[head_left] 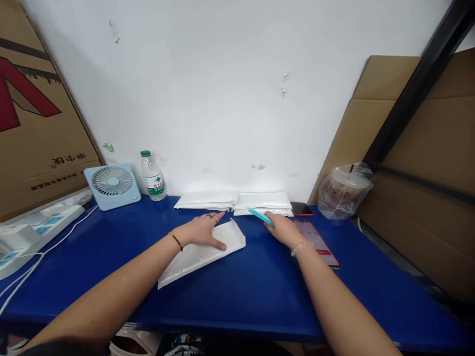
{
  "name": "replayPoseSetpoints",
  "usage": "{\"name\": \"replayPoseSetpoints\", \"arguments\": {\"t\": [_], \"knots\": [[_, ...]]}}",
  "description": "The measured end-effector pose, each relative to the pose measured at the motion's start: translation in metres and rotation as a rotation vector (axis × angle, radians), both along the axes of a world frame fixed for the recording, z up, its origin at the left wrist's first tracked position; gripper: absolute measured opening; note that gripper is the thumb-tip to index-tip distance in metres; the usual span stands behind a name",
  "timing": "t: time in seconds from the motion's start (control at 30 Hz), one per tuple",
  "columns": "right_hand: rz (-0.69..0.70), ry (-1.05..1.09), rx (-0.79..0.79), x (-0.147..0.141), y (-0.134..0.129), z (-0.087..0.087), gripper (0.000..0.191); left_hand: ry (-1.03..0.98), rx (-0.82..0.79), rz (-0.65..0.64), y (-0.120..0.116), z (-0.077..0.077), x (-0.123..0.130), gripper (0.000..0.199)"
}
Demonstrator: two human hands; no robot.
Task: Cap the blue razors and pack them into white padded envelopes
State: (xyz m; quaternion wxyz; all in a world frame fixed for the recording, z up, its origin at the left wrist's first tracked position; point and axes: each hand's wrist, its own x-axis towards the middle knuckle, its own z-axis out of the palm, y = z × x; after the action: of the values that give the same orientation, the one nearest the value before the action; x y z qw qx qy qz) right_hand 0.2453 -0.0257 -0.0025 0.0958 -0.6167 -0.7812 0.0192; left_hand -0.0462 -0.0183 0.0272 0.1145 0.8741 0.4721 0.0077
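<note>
A white padded envelope (200, 254) lies at a slant on the table, its flap end at the upper right. My left hand (202, 231) rests flat on it, thumb stretched over the surface and fingers pointing to the far side; it is open. My right hand (282, 228) is closed around slim teal pens (261, 216), whose ends stick out to the left. Just beyond the pens are two stacks of white padded envelopes against the wall, a left stack (206, 199) and a right stack (263, 200). Part of the slanted envelope is hidden under my left hand and forearm.
On the blue table (237, 291), a light-blue fan (113, 185) and a water bottle (153, 178) stand at the left, near a power strip (48, 225) with cables. Right: a phone (319, 242), a dark phone (301, 209), a bagged drink cup (343, 193). Cardboard flanks both sides.
</note>
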Motion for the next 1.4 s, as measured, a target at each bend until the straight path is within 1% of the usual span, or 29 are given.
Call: {"name": "replayPoseSetpoints", "arguments": {"t": [0.03, 0.07, 0.1, 0.17, 0.23, 0.3, 0.4, 0.47, 0.57, 0.67, 0.8, 0.87, 0.93, 1.03, 1.1, 1.17, 1.2, 1.23, 1.27, 1.33, 1.4], "knots": [[0.019, 0.006, 0.008, -0.001, 0.000, 0.000, 0.021, 0.002, -0.009, -0.013, -0.005, -0.011, -0.001, 0.115], [0.054, 0.017, 0.021, -0.002, 0.000, 0.000, 0.021, -0.001, -0.013, -0.024, -0.010, -0.020, -0.002, 0.119], [0.096, 0.027, 0.036, -0.005, -0.001, 0.000, 0.021, -0.015, -0.013, -0.023, -0.016, -0.026, -0.003, 0.120], [0.184, 0.020, 0.059, -0.013, -0.003, -0.001, 0.019, -0.063, 0.013, 0.008, -0.024, -0.030, -0.003, 0.114], [0.237, -0.044, 0.071, -0.020, -0.005, -0.002, 0.018, -0.108, 0.036, 0.053, -0.028, -0.029, -0.002, 0.105], [0.248, -0.148, 0.079, -0.024, -0.005, -0.003, 0.020, -0.136, 0.042, 0.069, -0.029, -0.026, -0.001, 0.102], [0.220, -0.291, 0.103, -0.023, 0.000, -0.005, 0.022, -0.186, 0.026, 0.048, -0.029, -0.023, -0.003, 0.103], [0.213, -0.340, 0.118, -0.022, 0.002, -0.005, 0.022, -0.234, 0.012, 0.029, -0.028, -0.023, -0.006, 0.102], [0.231, -0.365, 0.148, -0.025, 0.002, -0.004, 0.018, -0.319, -0.024, 0.014, -0.027, -0.025, -0.008, 0.101], [0.267, -0.376, 0.210, -0.036, -0.004, 0.000, 0.013, -0.383, -0.068, 0.001, -0.024, -0.027, -0.009, 0.101], [0.364, -0.390, 0.316, -0.056, -0.012, 0.003, 0.010, -0.370, -0.056, -0.014, -0.022, -0.031, -0.009, 0.100], [0.399, -0.379, 0.338, -0.067, -0.012, 0.003, 0.009, -0.351, -0.042, -0.023, -0.021, -0.033, -0.008, 0.103], [0.430, -0.338, 0.320, -0.077, -0.011, 0.001, 0.010, -0.330, -0.030, -0.032, -0.022, -0.035, -0.008, 0.108], [0.498, -0.200, 0.204, -0.083, -0.007, 0.001, 0.018, -0.298, -0.013, -0.036, -0.022, -0.037, -0.007, 0.108], [0.545, -0.037, 0.081, -0.074, -0.005, 0.005, 0.036, -0.289, -0.007, -0.033, -0.023, -0.037, -0.007, 0.107], [0.578, 0.168, -0.048, -0.057, -0.005, 0.011, 0.063, -0.284, -0.003, -0.028, -0.024, -0.037, -0.007, 0.107], [0.572, 0.266, -0.093, -0.047, -0.005, 0.014, 0.071, -0.283, -0.001, -0.027, -0.024, -0.037, -0.007, 0.107], [0.556, 0.344, -0.124, -0.038, -0.006, 0.016, 0.071, -0.281, -0.001, -0.026, -0.024, -0.036, -0.007, 0.108], [0.548, 0.393, -0.151, -0.030, -0.007, 0.017, 0.066, -0.279, -0.003, -0.026, -0.024, -0.036, -0.007, 0.108], [0.537, 0.440, -0.177, -0.019, -0.009, 0.015, 0.050, -0.278, -0.004, -0.033, -0.024, -0.036, -0.006, 0.107], [0.531, 0.462, -0.174, -0.018, -0.009, 0.010, 0.031, -0.277, -0.003, -0.038, -0.023, -0.035, -0.006, 0.107]]}}
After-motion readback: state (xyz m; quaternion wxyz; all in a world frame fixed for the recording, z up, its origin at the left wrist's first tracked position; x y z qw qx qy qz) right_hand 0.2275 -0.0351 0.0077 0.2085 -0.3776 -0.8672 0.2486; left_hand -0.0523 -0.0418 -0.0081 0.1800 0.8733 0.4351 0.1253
